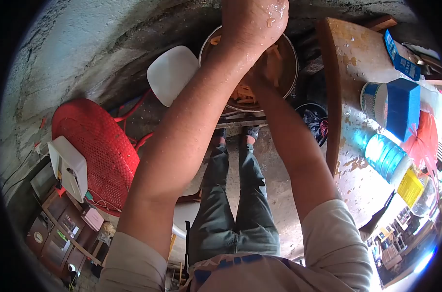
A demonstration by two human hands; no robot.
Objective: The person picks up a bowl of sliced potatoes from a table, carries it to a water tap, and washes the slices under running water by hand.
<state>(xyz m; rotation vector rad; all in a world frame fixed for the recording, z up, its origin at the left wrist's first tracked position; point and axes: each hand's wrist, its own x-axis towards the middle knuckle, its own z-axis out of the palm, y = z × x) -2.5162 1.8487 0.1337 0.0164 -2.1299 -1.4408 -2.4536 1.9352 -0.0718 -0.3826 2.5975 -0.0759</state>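
Observation:
A round metal basin [295, 78] at the top centre holds orange strips [244, 93] of some food, kind unclear. My left hand [255, 22] is raised over the basin, wet with drops of water; its fingers are hidden by the hand and the top edge. Water drops also dot my left forearm. My right hand [265, 73] reaches down into the basin among the strips. It is dark and smeared, so its fingers cannot be made out.
A white lid-like piece [172, 73] lies left of the basin. Further left stands a red plastic chair [97, 151] with a white container [70, 168]. At right, a worn wooden table [350, 63] carries a blue box [403, 109] and a blue-tinted bottle [384, 153].

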